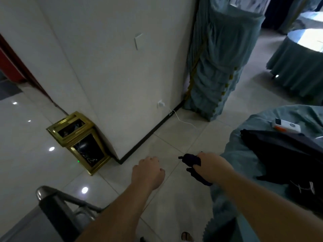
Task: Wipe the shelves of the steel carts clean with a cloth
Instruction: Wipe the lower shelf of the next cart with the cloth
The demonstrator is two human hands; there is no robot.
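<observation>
My right hand (208,162) grips a dark cloth (192,161) that bunches out past the fingers and hangs below the wrist, held over the tiled floor. To its left, my left hand (148,169) hovers with fingers curled under and nothing in it. A steel cart (52,203) shows only its rounded handle and a corner of the frame at the bottom left; its shelves are out of view.
A gold waste bin (78,140) stands at the white wall's corner. A teal-draped table (248,154) on the right carries a dark bag (288,158) and a white device (286,126). Stacked teal covers (218,63) lean by the wall, and a white cable (183,120) trails from a socket.
</observation>
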